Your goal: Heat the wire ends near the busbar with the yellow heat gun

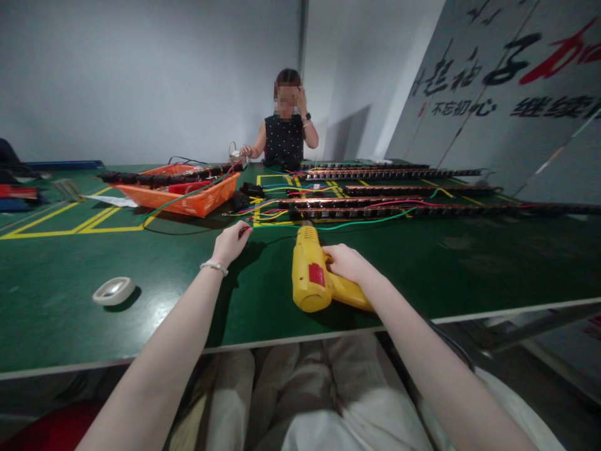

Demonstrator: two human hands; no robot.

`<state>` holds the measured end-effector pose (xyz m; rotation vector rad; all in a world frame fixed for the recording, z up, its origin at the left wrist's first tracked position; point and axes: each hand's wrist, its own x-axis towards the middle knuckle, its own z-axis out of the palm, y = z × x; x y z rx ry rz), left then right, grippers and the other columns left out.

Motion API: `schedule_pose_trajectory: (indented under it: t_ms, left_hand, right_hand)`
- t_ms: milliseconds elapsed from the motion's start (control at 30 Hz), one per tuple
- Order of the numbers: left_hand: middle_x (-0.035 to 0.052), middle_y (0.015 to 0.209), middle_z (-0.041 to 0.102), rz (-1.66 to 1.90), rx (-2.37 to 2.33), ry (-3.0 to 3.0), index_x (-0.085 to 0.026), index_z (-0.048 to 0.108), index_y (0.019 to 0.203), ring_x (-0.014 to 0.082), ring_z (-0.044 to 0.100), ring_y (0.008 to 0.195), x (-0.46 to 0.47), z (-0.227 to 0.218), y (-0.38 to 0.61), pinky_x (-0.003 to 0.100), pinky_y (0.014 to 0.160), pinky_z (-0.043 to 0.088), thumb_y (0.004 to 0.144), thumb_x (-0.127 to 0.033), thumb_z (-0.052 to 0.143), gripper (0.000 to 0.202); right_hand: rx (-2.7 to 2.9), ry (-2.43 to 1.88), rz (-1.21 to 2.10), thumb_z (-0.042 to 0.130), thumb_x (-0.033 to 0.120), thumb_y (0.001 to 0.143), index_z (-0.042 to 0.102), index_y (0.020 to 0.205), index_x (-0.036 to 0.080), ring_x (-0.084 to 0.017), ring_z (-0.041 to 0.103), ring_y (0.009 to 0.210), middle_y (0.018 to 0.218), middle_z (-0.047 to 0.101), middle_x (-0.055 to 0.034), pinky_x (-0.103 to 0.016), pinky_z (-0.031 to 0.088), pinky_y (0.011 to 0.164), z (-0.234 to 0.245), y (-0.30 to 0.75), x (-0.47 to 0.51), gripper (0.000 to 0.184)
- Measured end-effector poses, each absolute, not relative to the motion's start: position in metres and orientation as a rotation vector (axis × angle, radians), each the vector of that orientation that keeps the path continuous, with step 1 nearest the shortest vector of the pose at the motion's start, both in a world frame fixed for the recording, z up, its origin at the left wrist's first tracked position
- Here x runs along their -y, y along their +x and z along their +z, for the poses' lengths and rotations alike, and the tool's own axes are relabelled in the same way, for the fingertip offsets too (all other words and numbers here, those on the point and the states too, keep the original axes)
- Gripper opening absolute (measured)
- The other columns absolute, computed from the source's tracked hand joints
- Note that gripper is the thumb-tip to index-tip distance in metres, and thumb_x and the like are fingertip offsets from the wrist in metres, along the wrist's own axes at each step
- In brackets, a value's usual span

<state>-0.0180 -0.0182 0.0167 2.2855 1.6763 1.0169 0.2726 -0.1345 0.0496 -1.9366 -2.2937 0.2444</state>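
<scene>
My right hand [350,262] is wrapped round the handle of a yellow heat gun [307,266] with a red label. The gun's nozzle points away from me, towards the wired strips. To its left, my left hand [230,243] is closed just above the green table, fingertips pinched near some loose wire ends. Something small and dark reddish shows at those fingertips; I cannot make out what it is. Just beyond the gun lies a long black-and-copper strip [357,212] with coloured wires, and a green wire [357,223] runs along its near side.
An orange basket [197,199] holding strips and wires stands at the left. A white tape roll [113,290] lies on the green table [164,269], near its front edge. More strips [394,174] lie at the back right. Across the table sits another person [284,138].
</scene>
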Motion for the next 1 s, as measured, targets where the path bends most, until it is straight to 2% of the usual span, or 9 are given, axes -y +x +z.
schedule_pose_trajectory:
  t_ms: [233, 400, 533, 767, 1000]
  left_hand:
    - [0.0005, 0.081, 0.065, 1.027, -1.611, 2.283, -0.024, 0.060, 0.095, 0.0122, 0.055, 0.070, 0.016, 0.012, -0.020, 0.021, 0.060, 0.033, 0.083, -0.047, 0.044, 0.031]
    - [0.0017, 0.079, 0.065, 1.085, -1.454, 2.262, -0.024, 0.059, 0.109, 0.0122, 0.054, 0.067, 0.008, 0.007, -0.022, 0.022, 0.066, 0.039, 0.083, -0.045, 0.042, 0.038]
    - [0.0029, 0.084, 0.066, 1.106, -1.426, 2.245, -0.022, 0.063, 0.103, 0.0126, 0.056, 0.072, 0.003, 0.005, -0.024, 0.022, 0.071, 0.041, 0.084, -0.044, 0.039, 0.037]
    - [0.0031, 0.083, 0.066, 1.117, -1.390, 2.213, -0.019, 0.063, 0.098, 0.0121, 0.055, 0.070, 0.000, 0.002, -0.026, 0.022, 0.069, 0.042, 0.081, -0.046, 0.043, 0.037]
    - [0.0022, 0.083, 0.066, 1.080, -1.449, 2.236, -0.022, 0.062, 0.097, 0.0126, 0.057, 0.072, -0.002, 0.001, -0.029, 0.022, 0.070, 0.043, 0.081, -0.046, 0.044, 0.034]
  right_hand:
    - [2.466, -1.766, 0.140, 0.047, 0.021, 0.072, 0.061, 0.094, 0.021, -0.022, 0.061, 0.088, 0.099, 0.064, -0.0075, -0.025, 0.037, 0.064, 0.051, 0.223, 0.125, 0.026]
    - [2.533, -1.635, 0.105, 0.048, 0.021, 0.072, 0.061, 0.092, 0.020, -0.022, 0.062, 0.087, 0.097, 0.065, -0.0072, -0.025, 0.037, 0.063, 0.050, 0.191, 0.118, 0.024]
    - [2.563, -1.571, 0.043, 0.049, 0.022, 0.073, 0.061, 0.093, 0.020, -0.023, 0.062, 0.086, 0.095, 0.064, -0.0077, -0.026, 0.038, 0.064, 0.049, 0.180, 0.116, 0.023]
    - [2.559, -1.551, 0.075, 0.050, 0.023, 0.075, 0.060, 0.094, 0.021, -0.021, 0.061, 0.088, 0.095, 0.064, -0.0061, -0.025, 0.037, 0.064, 0.048, 0.182, 0.117, 0.022]
    - [2.551, -1.539, 0.180, 0.047, 0.029, 0.078, 0.057, 0.093, 0.022, -0.018, 0.059, 0.085, 0.094, 0.063, -0.0039, -0.024, 0.032, 0.060, 0.049, 0.192, 0.121, 0.019]
